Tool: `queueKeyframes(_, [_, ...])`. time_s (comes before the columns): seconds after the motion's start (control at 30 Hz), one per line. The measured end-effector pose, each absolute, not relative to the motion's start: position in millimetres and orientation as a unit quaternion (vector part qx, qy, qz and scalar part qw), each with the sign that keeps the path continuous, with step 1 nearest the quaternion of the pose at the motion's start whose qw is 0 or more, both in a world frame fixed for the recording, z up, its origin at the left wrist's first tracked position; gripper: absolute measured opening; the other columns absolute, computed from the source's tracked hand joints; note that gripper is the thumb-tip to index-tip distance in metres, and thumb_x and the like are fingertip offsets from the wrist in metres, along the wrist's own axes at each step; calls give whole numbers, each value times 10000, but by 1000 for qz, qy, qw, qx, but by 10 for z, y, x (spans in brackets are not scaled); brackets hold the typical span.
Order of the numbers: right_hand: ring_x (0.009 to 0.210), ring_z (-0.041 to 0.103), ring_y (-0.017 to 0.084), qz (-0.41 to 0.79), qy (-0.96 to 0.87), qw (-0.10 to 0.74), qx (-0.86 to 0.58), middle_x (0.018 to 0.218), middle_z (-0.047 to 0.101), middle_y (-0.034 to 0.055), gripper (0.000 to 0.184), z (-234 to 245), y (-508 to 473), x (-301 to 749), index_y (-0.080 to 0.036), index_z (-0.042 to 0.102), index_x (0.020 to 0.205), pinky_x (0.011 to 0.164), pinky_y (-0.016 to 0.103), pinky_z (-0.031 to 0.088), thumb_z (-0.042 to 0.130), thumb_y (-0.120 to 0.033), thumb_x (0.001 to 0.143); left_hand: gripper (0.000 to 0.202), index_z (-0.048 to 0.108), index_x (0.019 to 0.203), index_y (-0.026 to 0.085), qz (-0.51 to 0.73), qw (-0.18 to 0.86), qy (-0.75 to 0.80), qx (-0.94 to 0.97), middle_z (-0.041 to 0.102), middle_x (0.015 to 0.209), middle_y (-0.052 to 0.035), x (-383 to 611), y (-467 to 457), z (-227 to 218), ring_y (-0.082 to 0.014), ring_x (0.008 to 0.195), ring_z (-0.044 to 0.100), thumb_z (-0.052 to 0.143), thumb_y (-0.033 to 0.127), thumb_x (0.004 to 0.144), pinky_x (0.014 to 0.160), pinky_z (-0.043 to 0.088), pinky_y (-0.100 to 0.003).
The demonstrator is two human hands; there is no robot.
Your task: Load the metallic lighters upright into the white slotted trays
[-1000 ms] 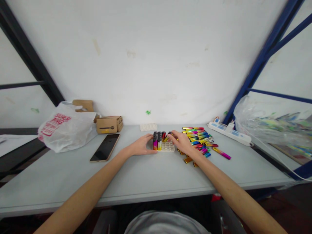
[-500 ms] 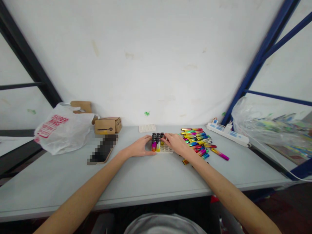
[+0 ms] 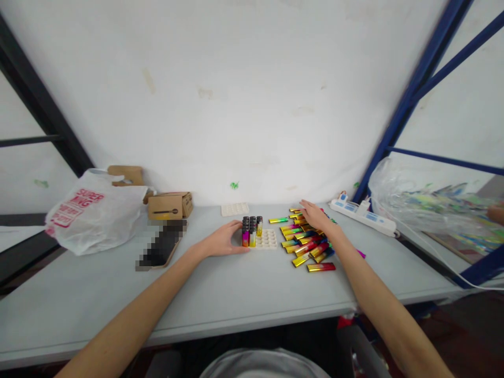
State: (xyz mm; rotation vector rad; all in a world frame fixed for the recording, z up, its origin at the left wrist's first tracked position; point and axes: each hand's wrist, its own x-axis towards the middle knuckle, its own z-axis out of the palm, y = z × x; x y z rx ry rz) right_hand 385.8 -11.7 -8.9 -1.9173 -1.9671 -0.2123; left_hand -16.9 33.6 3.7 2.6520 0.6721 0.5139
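Observation:
Several upright lighters with black tops and shiny coloured bodies stand packed in the left part of a small white tray. The tray's round holes show on its right side. My left hand curls round the tray's left end, thumb along the front and fingers behind the lighters. To the right, many metallic lighters lie in a loose heap, yellow, red, green and blue. My right hand is over the back of this heap, fingers stretched out, with nothing visible in them; its underside is hidden.
A second white tray lies by the wall. At left are a cardboard box, a phone-like dark object blurred by pixels, and a white plastic bag. A power strip with a cable sits at right. Another person's fingers show at the right edge.
My right hand has left the tray and moved right over the heap of lighters. A yellow lighter now stands uncovered in the tray. My left hand stays at the tray's left end.

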Motion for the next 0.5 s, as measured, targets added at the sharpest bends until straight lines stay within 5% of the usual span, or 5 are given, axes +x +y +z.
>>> queueKeyframes(0.37, [1085,692,258,-41,-716,120,-687,1162,759,168,279,6,70,3753,-120,756,1154,995,308,471,566,-259,1004,793,585,1364,138,171,167,249,938,595,1430,-197,-156,334,32,-384,1313,577,789,616,765,1168,437,-502])
queueKeyframes(0.5, [1009,697,253,-58,-724,203,-656,1084,771,155,358,96,-73,3657,-138,762,1120,942,311,483,475,-341,1056,768,609,1336,151,186,169,240,938,622,1405,-174,-160,326,37,-384,1300,589,789,625,759,1155,456,-488])
